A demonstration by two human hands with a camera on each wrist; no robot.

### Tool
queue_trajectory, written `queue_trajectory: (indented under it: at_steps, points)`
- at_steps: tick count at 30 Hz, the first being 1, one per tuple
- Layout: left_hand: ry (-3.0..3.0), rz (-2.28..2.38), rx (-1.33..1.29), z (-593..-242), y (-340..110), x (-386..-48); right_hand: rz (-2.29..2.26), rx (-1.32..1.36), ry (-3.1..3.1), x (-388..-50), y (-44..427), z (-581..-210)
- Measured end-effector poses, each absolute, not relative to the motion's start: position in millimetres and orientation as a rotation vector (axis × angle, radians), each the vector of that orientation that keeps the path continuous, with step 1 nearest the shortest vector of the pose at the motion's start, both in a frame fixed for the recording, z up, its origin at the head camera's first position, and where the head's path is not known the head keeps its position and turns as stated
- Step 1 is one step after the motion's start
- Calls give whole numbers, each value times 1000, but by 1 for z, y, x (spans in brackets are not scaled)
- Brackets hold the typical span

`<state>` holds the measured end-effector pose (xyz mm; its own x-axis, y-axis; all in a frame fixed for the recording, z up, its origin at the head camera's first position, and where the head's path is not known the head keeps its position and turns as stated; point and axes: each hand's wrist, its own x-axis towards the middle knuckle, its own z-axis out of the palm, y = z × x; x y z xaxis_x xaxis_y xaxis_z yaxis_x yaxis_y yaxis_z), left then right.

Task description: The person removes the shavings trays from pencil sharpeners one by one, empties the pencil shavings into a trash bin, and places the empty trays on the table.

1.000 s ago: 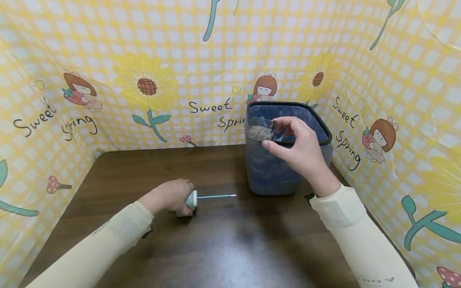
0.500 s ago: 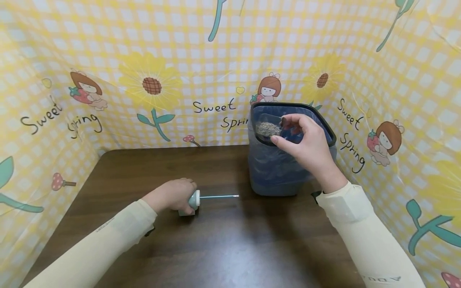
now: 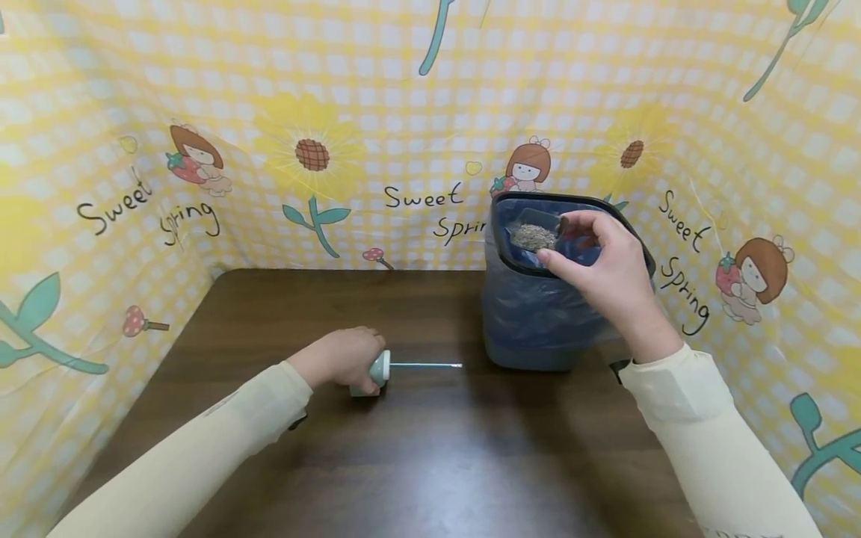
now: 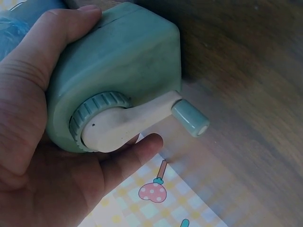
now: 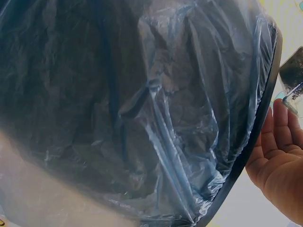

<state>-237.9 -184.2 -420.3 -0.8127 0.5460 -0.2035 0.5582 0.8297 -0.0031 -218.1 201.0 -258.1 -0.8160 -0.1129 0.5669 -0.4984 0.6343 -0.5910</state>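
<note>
My left hand [image 3: 343, 359] grips a pale green hand-crank pencil sharpener [image 4: 123, 47] low over the table. Its cream crank arm [image 4: 132, 120] shows in the left wrist view, tipped by a green knob [image 4: 191, 118]. A thin pencil [image 3: 424, 365] sticks out of the sharpener toward the right. Over the mouth of the bin [image 3: 528, 355], my right hand [image 3: 615, 273] pinches a clear shavings drawer [image 3: 536, 235] between thumb and fingers. Greyish pencil shavings lie inside the drawer. In the right wrist view, the drawer shows only partly, at the right edge.
A translucent bluish bag [image 5: 180, 118] lines the bin, held by a black rim [image 3: 531, 270]. The bin stands at the back right of the dark wooden table [image 3: 417, 441]. Yellow checked cloth [image 3: 377, 112] walls the back and sides.
My right hand has carried the shavings drawer from the bin's front left rim to over its opening. The head view has turned slightly left. My left hand keeps its grip on the sharpener.
</note>
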Motion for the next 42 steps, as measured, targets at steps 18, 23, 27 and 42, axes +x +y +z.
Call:
queue_trajectory:
  at_steps: [18,23,27,42]
  points:
    - [2796,-111,850,-420,-167,-245,1035,395,-2416,-215,221,-258]
    - [2798,-114,836,-419,-167,-244,1030,390,-2423,-218,222,-257]
    - [2797,-118,825,-417,-168,-243,1032,388,-2432,-219,222,-256]
    - [2813,-133,784,-417,-178,-235,1025,408,-2441,-228,216,-257]
